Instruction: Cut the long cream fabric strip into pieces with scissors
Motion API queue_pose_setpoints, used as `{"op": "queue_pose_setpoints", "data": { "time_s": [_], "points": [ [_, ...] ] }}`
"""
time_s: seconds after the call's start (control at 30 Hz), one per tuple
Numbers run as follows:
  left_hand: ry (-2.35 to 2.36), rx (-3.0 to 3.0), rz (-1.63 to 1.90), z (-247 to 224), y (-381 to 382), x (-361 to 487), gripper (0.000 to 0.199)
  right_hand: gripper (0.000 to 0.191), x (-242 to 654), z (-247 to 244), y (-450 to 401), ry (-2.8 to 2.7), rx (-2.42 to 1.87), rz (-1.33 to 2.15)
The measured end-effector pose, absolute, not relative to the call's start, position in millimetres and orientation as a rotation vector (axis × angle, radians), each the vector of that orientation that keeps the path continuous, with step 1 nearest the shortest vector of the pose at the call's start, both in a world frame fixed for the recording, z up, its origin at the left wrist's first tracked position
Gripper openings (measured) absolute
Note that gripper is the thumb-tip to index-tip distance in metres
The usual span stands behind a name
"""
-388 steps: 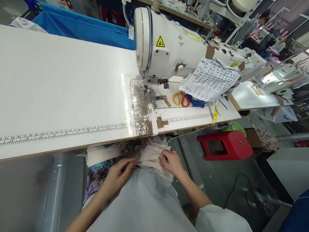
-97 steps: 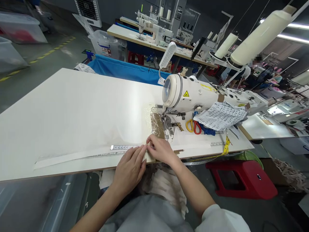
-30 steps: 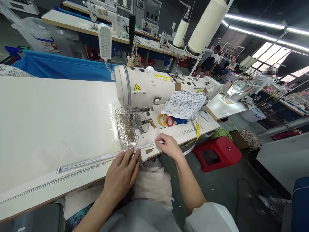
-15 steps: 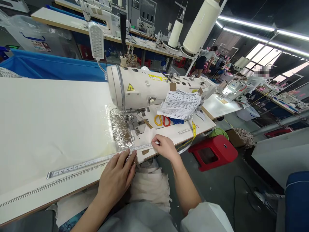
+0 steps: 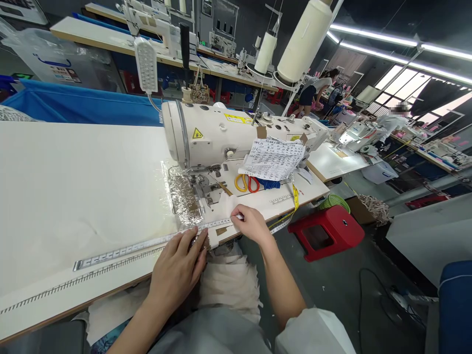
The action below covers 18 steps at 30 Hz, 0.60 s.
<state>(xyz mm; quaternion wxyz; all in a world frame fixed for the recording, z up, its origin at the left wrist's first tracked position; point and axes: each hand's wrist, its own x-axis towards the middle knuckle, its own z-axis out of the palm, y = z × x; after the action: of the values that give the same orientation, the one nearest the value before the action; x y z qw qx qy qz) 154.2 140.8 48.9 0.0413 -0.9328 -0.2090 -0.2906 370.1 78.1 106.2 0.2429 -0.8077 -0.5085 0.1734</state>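
A white tape measure lies stretched along the front of the sewing table, its metal end at the left. My left hand rests flat, fingers extended, at the table's front edge with fingertips on the tape. My right hand pinches the tape between thumb and fingers, right of the needle area. Past it the tape drops over the edge and loops back up, showing a yellow side. Behind my hands stands a white sewing machine. Pale ruffled fabric hangs below the table edge.
Yellow-handled scissors and red-handled scissors lie beside the machine under a handwritten paper. A printed ruler scale runs along the table front. A red stool stands on the floor at right. Thread cones rise behind.
The view has shifted very slightly. Both hands and the tape measure stay in essentially the same place.
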Motion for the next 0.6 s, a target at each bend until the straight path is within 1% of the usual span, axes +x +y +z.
{"op": "queue_pose_setpoints", "data": {
  "time_s": [0.4, 0.6],
  "points": [
    [-0.617, -2.843, -0.908, 50.6, 141.0, 155.6, 0.038, 0.011, 370.8, 100.6, 76.9, -1.376, -2.144, 0.458],
    [-0.6, -2.851, -0.949, 46.9, 141.4, 153.8, 0.041, 0.011, 373.4, 98.5, 73.9, -1.395, -2.065, 0.467]
  ]
}}
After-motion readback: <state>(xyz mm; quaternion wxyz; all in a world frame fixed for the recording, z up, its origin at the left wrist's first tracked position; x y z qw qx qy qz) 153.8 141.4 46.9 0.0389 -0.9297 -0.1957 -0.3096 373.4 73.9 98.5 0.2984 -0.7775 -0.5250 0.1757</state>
